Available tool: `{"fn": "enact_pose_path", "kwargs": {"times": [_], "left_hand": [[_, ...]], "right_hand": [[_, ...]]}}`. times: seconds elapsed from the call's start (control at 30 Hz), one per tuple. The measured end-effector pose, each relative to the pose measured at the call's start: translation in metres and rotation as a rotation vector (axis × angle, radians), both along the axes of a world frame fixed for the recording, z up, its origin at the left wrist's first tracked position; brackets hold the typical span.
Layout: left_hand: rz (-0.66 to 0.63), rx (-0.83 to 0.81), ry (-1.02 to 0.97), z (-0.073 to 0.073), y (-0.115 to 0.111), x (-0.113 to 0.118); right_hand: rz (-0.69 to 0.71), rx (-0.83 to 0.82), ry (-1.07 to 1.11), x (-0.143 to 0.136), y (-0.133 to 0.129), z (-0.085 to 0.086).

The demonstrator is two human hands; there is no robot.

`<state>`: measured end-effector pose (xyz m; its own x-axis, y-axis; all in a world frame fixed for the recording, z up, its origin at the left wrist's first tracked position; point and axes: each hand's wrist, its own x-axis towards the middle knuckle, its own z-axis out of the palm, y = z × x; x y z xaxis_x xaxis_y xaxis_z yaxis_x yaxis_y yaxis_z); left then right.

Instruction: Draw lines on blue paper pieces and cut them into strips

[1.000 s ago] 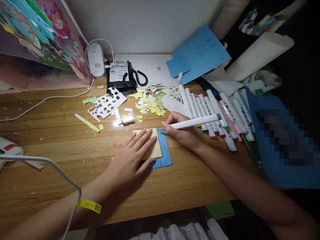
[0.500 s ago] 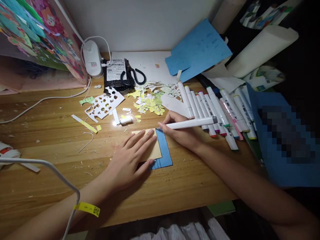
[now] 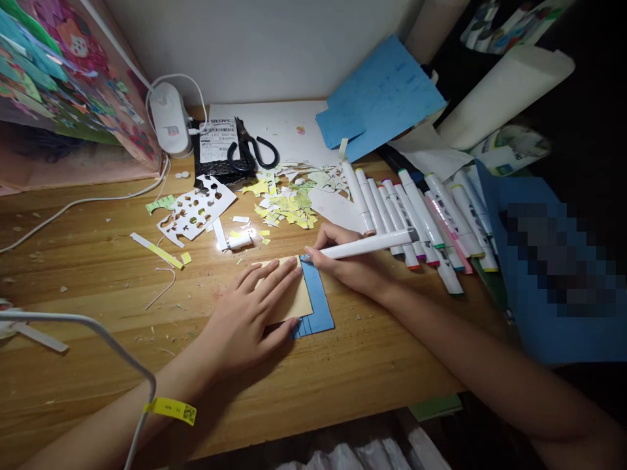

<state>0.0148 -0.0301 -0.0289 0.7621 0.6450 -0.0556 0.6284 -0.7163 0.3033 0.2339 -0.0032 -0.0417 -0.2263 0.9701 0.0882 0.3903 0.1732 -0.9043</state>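
Note:
My left hand (image 3: 252, 307) lies flat with its fingers spread, pressing a cream card (image 3: 298, 301) onto a blue card (image 3: 322, 312). The blue card shows beyond the cream one's right and lower edges, with dark lines along its lower strip. My right hand (image 3: 343, 258) is closed around a white marker (image 3: 367, 244); the marker's tip end is at the top of the blue card, near the cream card's upper right corner. The exact tip contact is too small to tell.
Several markers (image 3: 421, 209) lie to the right. Black scissors (image 3: 252, 147) rest on a black packet behind paper scraps (image 3: 289, 202). A white cable (image 3: 93, 320) crosses the left front. Blue sheets (image 3: 385, 98) lie at the back.
The camera view has shifted slightly, moving the table items a little left. The marker's tip end sits slightly lower along the cream card's edge; both hands keep their hold.

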Motion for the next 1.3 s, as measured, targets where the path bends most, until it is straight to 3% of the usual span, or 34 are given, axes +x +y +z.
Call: {"fn": "enact_pose_path", "kwargs": {"times": [0.27,0.77,1.3], "left_hand": [[-0.020,-0.023,0.016,0.0047,0.0005,0.0003],[-0.002,-0.038,-0.049,-0.0005,0.0007,-0.0021],[-0.006,-0.032,-0.040,-0.0017,-0.0005,-0.0018]], "right_hand": [[0.016,0.017,0.011,-0.0004,0.0002,-0.0011],[0.043,-0.027,0.003,0.0002,-0.0022,-0.0005],[0.225,0.013,-0.098,0.0022,-0.0050,-0.0040]]}}
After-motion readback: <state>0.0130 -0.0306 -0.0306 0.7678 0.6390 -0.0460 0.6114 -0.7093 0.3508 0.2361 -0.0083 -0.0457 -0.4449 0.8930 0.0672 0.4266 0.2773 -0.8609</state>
